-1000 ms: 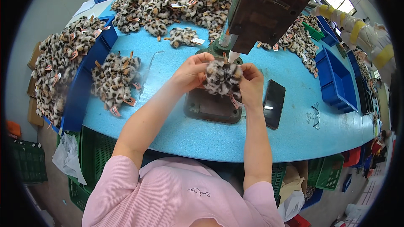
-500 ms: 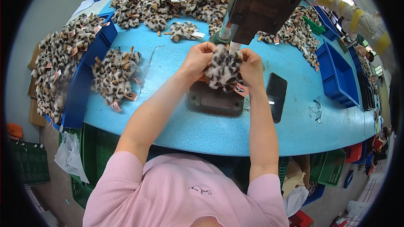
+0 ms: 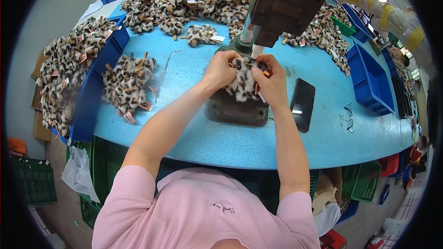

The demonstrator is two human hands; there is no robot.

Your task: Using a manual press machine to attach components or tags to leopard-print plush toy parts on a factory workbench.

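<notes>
Between my two hands is a spotted plush piece (image 3: 243, 84) in white, black and tan fur, with dark round eyes and a small orange part at its right side. My left hand (image 3: 222, 70) pinches its left edge. With thumb and fingers, my right hand (image 3: 271, 79) grips its right edge, where a pale tag hangs below. The plush is right under the white tip (image 3: 257, 51) of a dark press machine (image 3: 295, 4). Whether the tip touches the fur I cannot tell. Below the plush lies the machine's dark base (image 3: 235, 110).
A large pile of similar plush pieces (image 3: 184, 0) covers the back of the blue table (image 3: 194, 145). More fill a blue bin (image 3: 85, 106) at left, with a small heap (image 3: 129, 83) beside it. To the right lie a phone (image 3: 303, 106), glasses (image 3: 350, 119) and a blue tray (image 3: 369, 80).
The plush has been turned, so its eyes now show and its orange tag has swung out of view. My right hand has shifted its grip further over the piece.
</notes>
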